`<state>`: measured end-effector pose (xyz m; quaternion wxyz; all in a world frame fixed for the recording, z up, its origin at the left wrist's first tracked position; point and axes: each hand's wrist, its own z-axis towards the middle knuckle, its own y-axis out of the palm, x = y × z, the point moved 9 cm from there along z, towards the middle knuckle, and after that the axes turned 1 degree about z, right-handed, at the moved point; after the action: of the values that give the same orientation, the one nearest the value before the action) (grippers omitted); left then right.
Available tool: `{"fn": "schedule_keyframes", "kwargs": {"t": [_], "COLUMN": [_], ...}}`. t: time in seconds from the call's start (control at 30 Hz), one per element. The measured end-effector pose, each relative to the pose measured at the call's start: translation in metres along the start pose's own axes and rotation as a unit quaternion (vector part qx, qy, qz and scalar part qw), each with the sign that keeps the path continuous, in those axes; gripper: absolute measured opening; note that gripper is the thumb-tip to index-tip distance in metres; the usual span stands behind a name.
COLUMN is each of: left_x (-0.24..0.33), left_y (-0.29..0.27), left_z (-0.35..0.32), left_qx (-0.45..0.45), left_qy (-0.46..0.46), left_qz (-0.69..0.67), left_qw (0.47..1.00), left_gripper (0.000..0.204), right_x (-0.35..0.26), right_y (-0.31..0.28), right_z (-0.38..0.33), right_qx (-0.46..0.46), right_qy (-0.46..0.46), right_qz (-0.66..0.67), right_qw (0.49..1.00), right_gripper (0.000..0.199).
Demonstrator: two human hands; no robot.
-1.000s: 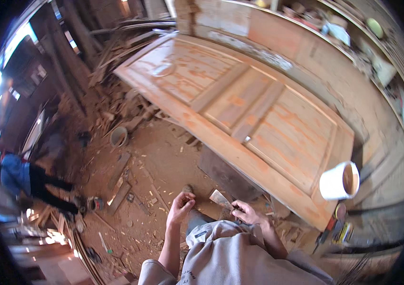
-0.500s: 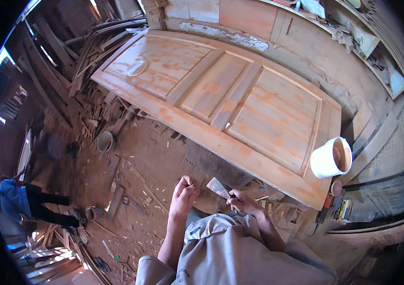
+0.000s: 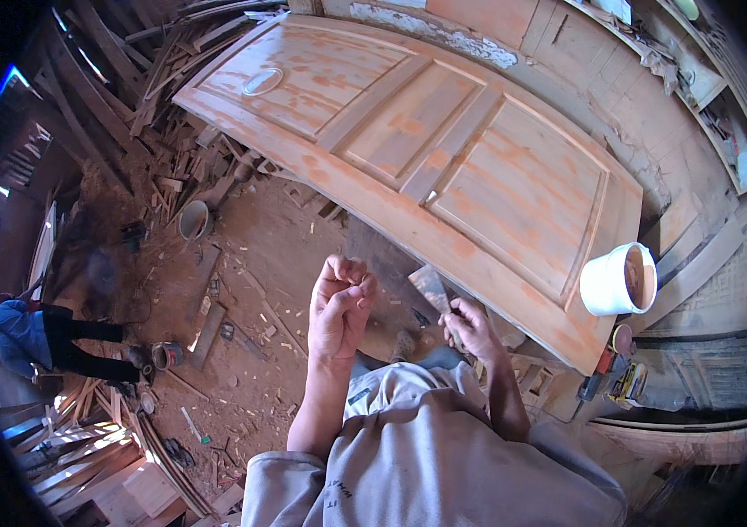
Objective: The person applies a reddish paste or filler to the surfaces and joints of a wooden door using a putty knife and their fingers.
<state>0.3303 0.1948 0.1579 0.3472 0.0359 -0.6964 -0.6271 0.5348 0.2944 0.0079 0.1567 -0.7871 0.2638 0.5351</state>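
The left hand (image 3: 340,303), at the center of the frame, is curled with its fingers drawn in near the thumb; I cannot tell whether it pinches anything. Right of it, the right hand (image 3: 470,327) grips a scraper (image 3: 429,286), its flat blade pointing toward the upper left. The paneled wooden door (image 3: 417,176), smeared with orange patches, stretches from upper left to right. A white bucket (image 3: 603,285) stands on its right end. At lower left, a person in blue (image 3: 24,334) bends over.
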Motion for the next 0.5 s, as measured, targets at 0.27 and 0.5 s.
{"fn": "schedule_keyframes", "kwargs": {"t": [0.27, 0.5], "left_x": [-0.028, -0.039], "left_y": [0.012, 0.041], "left_z": [-0.001, -0.006], "left_qx": [-0.01, -0.042], "left_qy": [-0.049, -0.075], "left_qz": [-0.043, -0.132], "left_qw": [0.998, 0.987], "left_gripper": [0.033, 0.037], "right_x": [0.015, 0.02], "right_y": [-0.041, -0.017], "right_z": [-0.012, -0.01], "right_qx": [0.097, 0.063], "right_qy": [-0.009, -0.015], "right_qz": [0.096, 0.082], "right_qw": [0.991, 0.995], "right_gripper": [0.01, 0.007]}}
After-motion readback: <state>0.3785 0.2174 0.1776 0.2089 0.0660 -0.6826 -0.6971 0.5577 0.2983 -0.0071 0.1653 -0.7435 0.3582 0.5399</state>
